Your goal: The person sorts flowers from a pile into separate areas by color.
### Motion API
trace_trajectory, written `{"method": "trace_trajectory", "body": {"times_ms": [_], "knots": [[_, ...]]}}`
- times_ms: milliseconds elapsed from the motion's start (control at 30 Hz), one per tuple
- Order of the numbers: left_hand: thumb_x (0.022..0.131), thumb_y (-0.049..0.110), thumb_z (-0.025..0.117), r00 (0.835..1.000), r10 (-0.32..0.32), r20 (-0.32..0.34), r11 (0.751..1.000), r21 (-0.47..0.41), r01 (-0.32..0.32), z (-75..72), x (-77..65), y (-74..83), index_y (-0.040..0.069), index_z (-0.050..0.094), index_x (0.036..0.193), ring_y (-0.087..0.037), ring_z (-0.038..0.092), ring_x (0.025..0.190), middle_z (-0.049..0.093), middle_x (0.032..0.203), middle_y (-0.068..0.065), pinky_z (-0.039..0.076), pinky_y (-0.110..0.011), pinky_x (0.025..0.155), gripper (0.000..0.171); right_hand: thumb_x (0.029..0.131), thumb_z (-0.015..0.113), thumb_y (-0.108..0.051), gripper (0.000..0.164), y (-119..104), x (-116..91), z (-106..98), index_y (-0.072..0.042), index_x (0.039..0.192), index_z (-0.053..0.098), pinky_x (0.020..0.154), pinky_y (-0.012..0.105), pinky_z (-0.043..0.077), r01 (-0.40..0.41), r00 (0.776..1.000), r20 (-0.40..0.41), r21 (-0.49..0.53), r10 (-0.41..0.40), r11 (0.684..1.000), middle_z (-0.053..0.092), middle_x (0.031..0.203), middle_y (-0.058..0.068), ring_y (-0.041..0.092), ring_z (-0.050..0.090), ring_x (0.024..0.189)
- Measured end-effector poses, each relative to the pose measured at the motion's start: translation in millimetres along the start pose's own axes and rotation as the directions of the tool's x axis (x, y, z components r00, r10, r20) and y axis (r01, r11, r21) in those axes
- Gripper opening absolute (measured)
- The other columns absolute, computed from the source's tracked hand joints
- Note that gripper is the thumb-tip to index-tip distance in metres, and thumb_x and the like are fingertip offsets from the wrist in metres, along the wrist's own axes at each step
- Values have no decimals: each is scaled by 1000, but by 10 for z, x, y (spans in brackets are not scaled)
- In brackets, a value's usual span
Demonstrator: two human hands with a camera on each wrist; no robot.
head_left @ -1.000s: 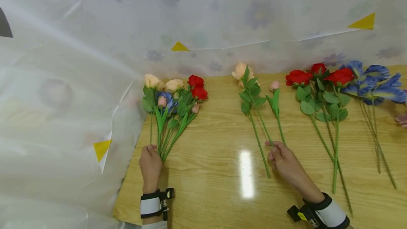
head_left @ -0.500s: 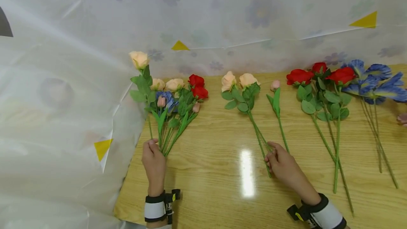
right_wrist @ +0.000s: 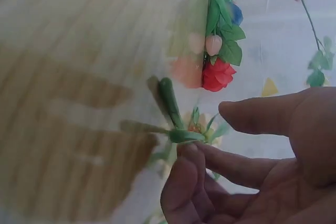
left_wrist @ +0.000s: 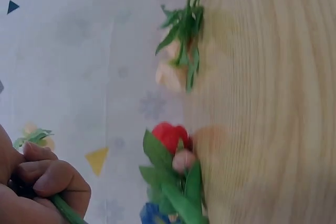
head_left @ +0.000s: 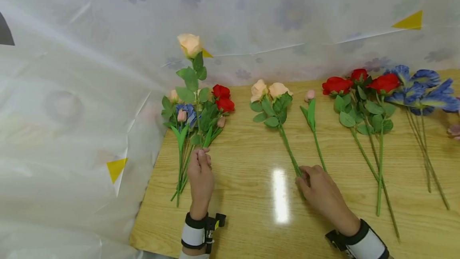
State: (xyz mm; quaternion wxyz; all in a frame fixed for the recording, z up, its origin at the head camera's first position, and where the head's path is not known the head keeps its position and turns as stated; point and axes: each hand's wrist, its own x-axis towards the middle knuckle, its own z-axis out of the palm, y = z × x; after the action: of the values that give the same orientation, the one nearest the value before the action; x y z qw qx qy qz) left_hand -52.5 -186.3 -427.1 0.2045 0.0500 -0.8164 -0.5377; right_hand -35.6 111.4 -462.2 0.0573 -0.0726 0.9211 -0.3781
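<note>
My left hand point(head_left: 201, 173) pinches the stem of a peach rose point(head_left: 189, 46) and holds it upright, raised above the table. Behind that stem lies a mixed bunch of flowers point(head_left: 223, 104), with red roses, pink tulips, a blue flower and peach blooms partly hidden. Two more peach roses point(head_left: 278, 90) lie side by side in the middle, their stems almost together. My right hand point(head_left: 321, 189) is at the lower ends of those stems. In the right wrist view its thumb stands apart, while the fingers touch the green stem ends point(right_wrist: 168, 98).
A single pink tulip point(head_left: 312, 117) lies just right of the two peach roses. Farther right are several red roses point(head_left: 383, 84) with crossed stems, then blue irises point(head_left: 425, 91). A white patterned sheet point(head_left: 251, 19) rises behind the wooden table point(head_left: 244, 211).
My left hand has lifted the peach rose from the bunch's left side, up and to the right. The two middle roses have come together, and my right thumb and fingers have loosened from the stem.
</note>
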Motion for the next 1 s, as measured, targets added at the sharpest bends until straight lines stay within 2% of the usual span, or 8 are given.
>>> {"method": "trace_trajectory", "body": {"times_ms": [100, 167, 233, 367, 533, 700, 900, 1000], "knots": [[108, 9, 30, 996, 32, 84, 989, -145, -19, 164, -39, 108, -3, 53, 110, -13, 37, 55, 47, 75, -13, 38, -23, 53, 27, 94, 66, -16, 39, -28, -3, -9, 6, 126, 59, 66, 37, 39, 59, 992, -108, -18, -61, 998, 54, 101, 16, 30, 50, 86], [108, 8, 29, 987, 48, 151, 966, -258, -7, 277, -71, 176, -4, 52, 112, -17, 38, 56, 46, 75, -16, 38, -23, 54, 26, 97, 63, -19, 37, -77, 5, -26, 1, 128, 58, 71, 41, 42, 109, 986, -134, 42, -102, 993, 55, 107, 16, 30, 52, 94], [107, 8, 31, 973, 68, 220, 937, -349, 13, 388, -108, 244, -4, 51, 112, -22, 41, 59, 49, 77, -18, 40, -24, 58, 24, 100, 57, -23, 34, -152, 9, -48, -4, 129, 58, 76, 38, 47, 154, 985, -98, 164, -139, 974, 58, 109, 10, 25, 56, 96], [106, 8, 37, 930, 123, 347, 898, -438, 45, 587, -190, 373, -5, 51, 112, -27, 58, 77, 60, 84, -20, 48, -28, 75, 20, 105, 47, -28, 32, -325, -7, -74, -10, 130, 56, 78, 31, 54, 141, 981, 62, 433, -186, 890, 64, 115, 4, 21, 63, 101], [104, 3, 42, 875, 214, 434, 892, -452, 6, 761, -280, 446, -3, 52, 112, -25, 61, 101, 69, 94, -21, 44, -33, 93, 14, 106, 43, -24, 31, -439, -25, -46, -7, 128, 56, 77, 34, 55, 128, 953, 159, 559, -257, 819, 65, 116, 8, 23, 65, 100], [102, 2, 46, 847, 279, 453, 897, -437, -62, 809, -343, 457, 3, 54, 108, -22, 61, 103, 72, 96, -15, 44, -36, 95, 10, 106, 42, -14, 25, -452, -55, 9, -1, 119, 59, 75, 32, 56, 185, 917, 169, 623, -362, 760, 69, 102, 8, 18, 67, 90], [101, 11, 53, 857, 223, 465, 918, -395, -25, 802, -380, 498, 9, 60, 103, -20, 65, 94, 70, 99, -7, 56, -36, 76, 8, 106, 38, -6, 20, -440, -101, 59, 0, 106, 57, 62, 29, 52, 251, 923, 64, 646, -378, 721, 61, 83, 3, 13, 59, 70], [100, 13, 56, 863, 224, 453, 943, -325, -74, 802, -381, 506, 12, 64, 106, -16, 63, 92, 68, 104, -3, 55, -33, 78, 10, 106, 36, -7, 17, -444, -124, 58, -5, 102, 53, 54, 28, 43, 256, 935, 28, 634, -353, 729, 50, 76, 3, 13, 46, 61]]}}
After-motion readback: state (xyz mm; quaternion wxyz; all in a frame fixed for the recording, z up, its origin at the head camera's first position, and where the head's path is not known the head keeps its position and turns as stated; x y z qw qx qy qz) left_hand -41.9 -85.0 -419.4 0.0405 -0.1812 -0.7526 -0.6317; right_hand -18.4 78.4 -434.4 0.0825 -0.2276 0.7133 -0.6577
